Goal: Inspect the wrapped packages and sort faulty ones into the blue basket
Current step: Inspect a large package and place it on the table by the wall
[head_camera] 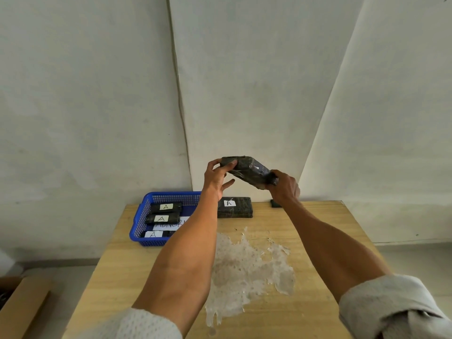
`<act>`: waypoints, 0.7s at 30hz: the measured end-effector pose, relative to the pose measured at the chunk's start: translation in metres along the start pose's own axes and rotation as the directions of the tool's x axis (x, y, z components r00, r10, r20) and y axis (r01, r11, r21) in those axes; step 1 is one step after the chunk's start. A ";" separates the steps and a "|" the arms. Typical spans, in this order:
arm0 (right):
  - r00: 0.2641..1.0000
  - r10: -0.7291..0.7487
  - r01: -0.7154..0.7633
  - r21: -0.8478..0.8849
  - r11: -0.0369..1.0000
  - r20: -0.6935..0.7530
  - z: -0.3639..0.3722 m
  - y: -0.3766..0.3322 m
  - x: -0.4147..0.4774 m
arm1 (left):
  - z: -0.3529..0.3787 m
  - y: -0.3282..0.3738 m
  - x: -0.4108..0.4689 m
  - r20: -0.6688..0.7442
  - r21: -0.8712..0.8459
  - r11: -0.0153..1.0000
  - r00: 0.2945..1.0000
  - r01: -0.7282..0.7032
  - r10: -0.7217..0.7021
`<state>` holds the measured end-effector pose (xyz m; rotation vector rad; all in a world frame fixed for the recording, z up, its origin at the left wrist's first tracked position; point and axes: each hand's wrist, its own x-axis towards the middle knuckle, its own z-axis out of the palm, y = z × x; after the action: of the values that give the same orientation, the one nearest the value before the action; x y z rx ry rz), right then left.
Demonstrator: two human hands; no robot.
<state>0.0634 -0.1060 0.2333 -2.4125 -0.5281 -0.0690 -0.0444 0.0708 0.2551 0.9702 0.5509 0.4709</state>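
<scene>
Black film wraps the held package [249,170], which is up in the air at the centre of the frame, above the far edge of the table and tilted down to the right. No label shows on the side facing the camera. The left hand [217,178] pinches its upper left end between thumb and fingertips, with the lower fingers loose beneath. The right hand [285,188] is curled around its lower right end.

The clearest writing is a handwritten black capital "A" on small white labels, and four of these labels are visible. Three are on dark packages lying inside the blue basket [143,217], a mesh-walled plastic tray at the left centre of the frame, on the table's far left corner. These are the rear basket package [166,207], the middle basket package [160,218] and the front basket package [153,234]. Among them lies a white sheet [171,225] with handwritten letters reading "ABNOR"; the left forearm hides the rest. The fourth "A" is on the table package [241,211], which lies flat to the right of the basket near the far edge.

That makes five wrapped packages: one held, three in the basket, one on the table. A small dark object [275,203] sits at the far edge beside the right wrist, too hidden to identify. The wooden table [122,265] has a pale peeled patch [244,265]. A cardboard box [22,302] fills the lower left corner.
</scene>
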 end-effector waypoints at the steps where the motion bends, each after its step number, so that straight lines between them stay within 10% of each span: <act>1: 1.000 -0.001 0.001 -0.068 0.998 0.003 -0.001 -0.001 0.000 | 0.001 0.000 0.000 0.006 0.011 1.000 1.000 0.009 -0.009; 21: 0.999 -0.047 0.048 0.067 0.997 -0.009 0.013 -0.004 -0.002 | 0.002 0.012 0.004 -0.018 -0.146 0.989 1.000 0.013 -0.016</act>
<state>0.0593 -0.0962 0.2251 -2.3339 -0.5751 -0.0800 -0.0414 0.0775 0.2654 0.8224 0.5333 0.5013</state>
